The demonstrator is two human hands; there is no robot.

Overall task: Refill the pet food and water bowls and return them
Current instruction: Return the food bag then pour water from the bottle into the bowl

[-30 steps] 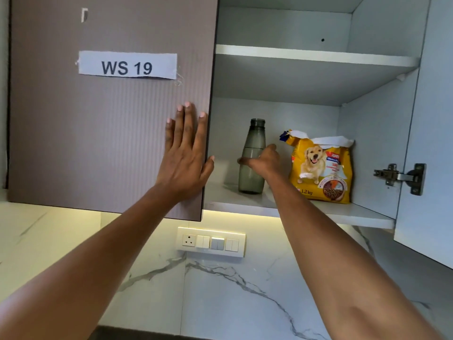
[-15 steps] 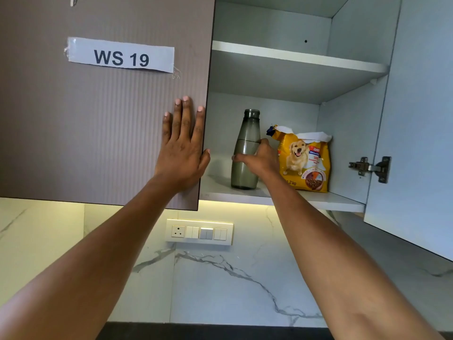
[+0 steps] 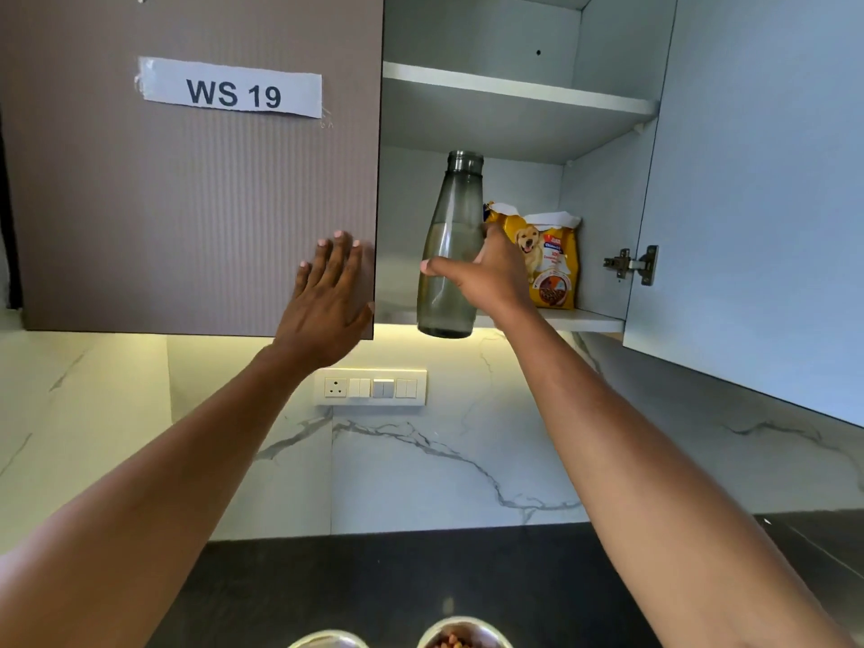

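Two bowls (image 3: 463,636) at the counter's (image 3: 421,577) near edge are cut off by the frame, while the left hand (image 3: 329,301) lies spread flat on the closed cabinet door (image 3: 187,203) and the right hand (image 3: 491,278) grips the smoky-grey, part-filled water bottle (image 3: 449,245), tilted just off the lower shelf's (image 3: 584,322) front edge, partly hiding the yellow dog-food bag (image 3: 551,259).

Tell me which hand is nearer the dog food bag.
Right. The right hand grips the water bottle directly beside the dog food bag; the left hand rests flat on the closed cabinet door, farther left.
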